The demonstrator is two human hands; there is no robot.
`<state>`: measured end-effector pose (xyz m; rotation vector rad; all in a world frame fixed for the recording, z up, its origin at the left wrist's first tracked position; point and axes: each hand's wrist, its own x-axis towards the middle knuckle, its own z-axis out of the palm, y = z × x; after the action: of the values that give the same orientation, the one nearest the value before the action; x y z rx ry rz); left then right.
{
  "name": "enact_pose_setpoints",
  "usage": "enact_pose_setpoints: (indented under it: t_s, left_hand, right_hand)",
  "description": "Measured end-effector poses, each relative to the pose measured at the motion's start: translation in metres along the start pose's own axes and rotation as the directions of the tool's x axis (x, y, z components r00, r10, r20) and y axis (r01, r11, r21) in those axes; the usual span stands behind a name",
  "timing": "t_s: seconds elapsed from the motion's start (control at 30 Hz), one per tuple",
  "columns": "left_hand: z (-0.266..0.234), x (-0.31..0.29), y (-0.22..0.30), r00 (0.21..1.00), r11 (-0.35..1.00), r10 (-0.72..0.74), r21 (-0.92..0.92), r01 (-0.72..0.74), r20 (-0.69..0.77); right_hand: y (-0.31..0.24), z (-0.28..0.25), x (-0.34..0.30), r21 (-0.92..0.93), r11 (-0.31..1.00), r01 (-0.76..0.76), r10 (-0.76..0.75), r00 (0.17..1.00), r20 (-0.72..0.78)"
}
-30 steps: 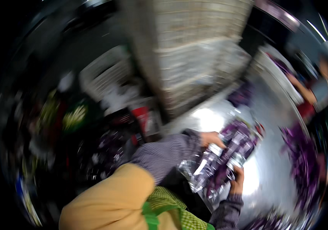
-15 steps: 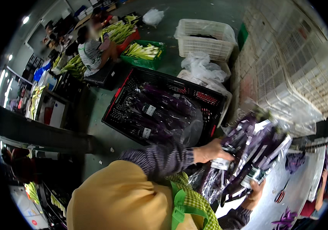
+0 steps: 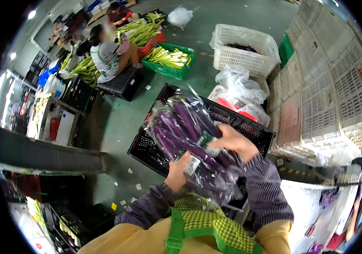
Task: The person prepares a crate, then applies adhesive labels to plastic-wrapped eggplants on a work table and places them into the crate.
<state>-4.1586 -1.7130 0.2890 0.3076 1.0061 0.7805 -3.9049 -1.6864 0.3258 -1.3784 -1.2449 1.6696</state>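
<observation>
Between my two hands are clear plastic bags of long purple eggplants (image 3: pixel 182 134), held tilted over a black crate (image 3: pixel 257 136). My left hand (image 3: pixel 177 172) grips the near left side, its thumb beside a white label (image 3: pixel 192 165). On the right side, my right hand (image 3: pixel 233 143) is closed over the bagging next to a second label, its fingers partly hidden. The bags cover most of the crate's inside, so what lies beneath them is largely out of sight.
White slatted crates (image 3: pixel 316 101) are stacked at the right. Ahead stand a white basket (image 3: pixel 244 53) lined with plastic and a green crate (image 3: pixel 168 62) of pale green stalks. A person (image 3: pixel 109 53) sits on a black crate at the far left. A metal table (image 3: pixel 301 207) lies at lower right.
Both hands have carried the bagged eggplants leftward from beside the table to over the black crate. The bagged eggplants seen lying in the crate are now mostly covered. My view has turned with my body.
</observation>
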Motion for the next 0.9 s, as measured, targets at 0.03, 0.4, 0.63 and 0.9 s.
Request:
enact_pose_setpoints:
  t_s: [0.03, 0.4, 0.63, 0.9]
  left_hand:
    - [-0.007, 0.005, 0.005, 0.992, 0.999, -0.045, 0.007, 0.046, -0.117]
    - [-0.052, 0.039, 0.012, 0.963, -0.212, -0.137, 0.943, -0.257, 0.232]
    - [-0.053, 0.048, 0.005, 0.757, 0.088, -0.612, 0.971, -0.224, 0.231]
    - [0.012, 0.023, -0.055, 0.493, -0.059, -0.854, 0.911, -0.407, 0.165]
  right_hand:
    - [-0.007, 0.003, 0.017, -0.335, 0.936, -0.110, 0.029, 0.971, -0.238]
    - [0.097, 0.094, -0.078, -0.408, 0.689, -0.599, 0.144, 0.665, -0.733]
    - [0.154, 0.244, -0.217, -0.014, 0.959, -0.282, -0.006, 0.030, -1.000]
    - [0.217, 0.418, -0.262, 0.609, 0.792, -0.035, 0.578, -0.276, -0.768]
